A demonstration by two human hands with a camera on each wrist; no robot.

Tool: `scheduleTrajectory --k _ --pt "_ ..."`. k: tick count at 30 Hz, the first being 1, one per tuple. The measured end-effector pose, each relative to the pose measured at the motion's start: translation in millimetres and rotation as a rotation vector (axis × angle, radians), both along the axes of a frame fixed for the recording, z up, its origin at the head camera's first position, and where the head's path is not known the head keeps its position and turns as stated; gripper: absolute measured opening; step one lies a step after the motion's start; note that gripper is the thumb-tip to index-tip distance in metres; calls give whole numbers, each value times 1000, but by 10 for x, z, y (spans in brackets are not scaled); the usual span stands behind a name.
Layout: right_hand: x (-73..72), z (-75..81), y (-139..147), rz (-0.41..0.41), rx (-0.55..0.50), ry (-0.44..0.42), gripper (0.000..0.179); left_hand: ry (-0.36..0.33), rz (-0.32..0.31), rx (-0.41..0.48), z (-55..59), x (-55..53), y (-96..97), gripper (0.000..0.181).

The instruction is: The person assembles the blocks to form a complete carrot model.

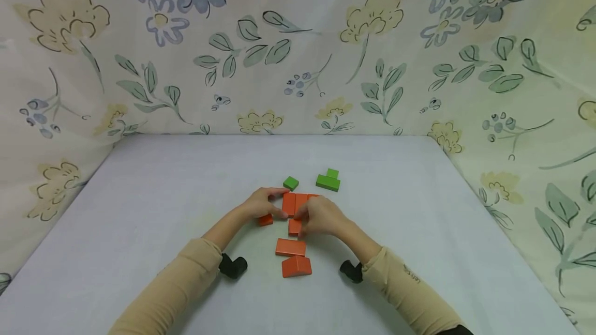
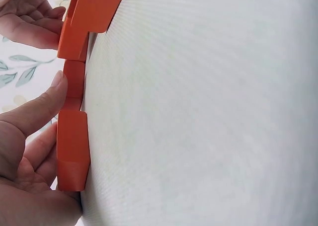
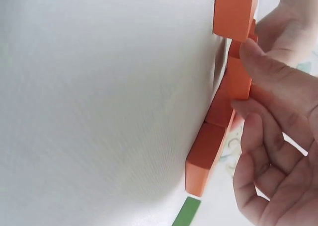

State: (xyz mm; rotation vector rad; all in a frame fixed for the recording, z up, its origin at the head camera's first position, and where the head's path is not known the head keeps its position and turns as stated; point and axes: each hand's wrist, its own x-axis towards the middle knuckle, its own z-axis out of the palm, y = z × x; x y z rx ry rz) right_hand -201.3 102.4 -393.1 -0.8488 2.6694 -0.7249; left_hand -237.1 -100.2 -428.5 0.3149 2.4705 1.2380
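Observation:
Several orange toy blocks lie together on the white table. My left hand (image 1: 258,203) spans the leftmost block (image 1: 288,204) of a side-by-side row, with fingertips at its far edge and thumb at its near corner. Under that hand a small orange block (image 1: 265,220) is partly covered; in the left wrist view this block (image 2: 72,139) sits in front of the fingers. My right hand (image 1: 323,216) pinches a small orange block (image 1: 294,227) just nearer than the row, with thumb and index finger on its ends in the right wrist view. The right hand hides part of the row.
Nearer to me lie an orange rectangular block (image 1: 291,247) and an orange block with a sloped top (image 1: 296,267). Beyond the row are a small green block (image 1: 291,183), a long green block (image 1: 328,182) and another small green one (image 1: 332,173). A flowered cloth (image 1: 288,92) hangs behind the table (image 1: 396,169).

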Motion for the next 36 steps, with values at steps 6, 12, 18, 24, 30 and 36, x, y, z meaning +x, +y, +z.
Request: scheduleTrajectory --k 6,12,18,24,30,36 --pt "13 -8 -29 -19 34 24 29 -24 27 -6 -10 2 26 65" --pt "22 -12 -44 -2 46 30 29 -24 36 -13 29 29 50 66" --pt "28 -10 -39 25 23 38 31 -22 36 -12 40 30 44 66" --pt "12 -7 -29 35 5 36 28 -33 40 -11 38 16 42 66" --pt "4 -14 -41 0 -1 38 22 -30 32 -18 33 19 39 66" --pt "4 -31 -45 -19 -15 35 21 -27 27 -20 16 4 41 66"
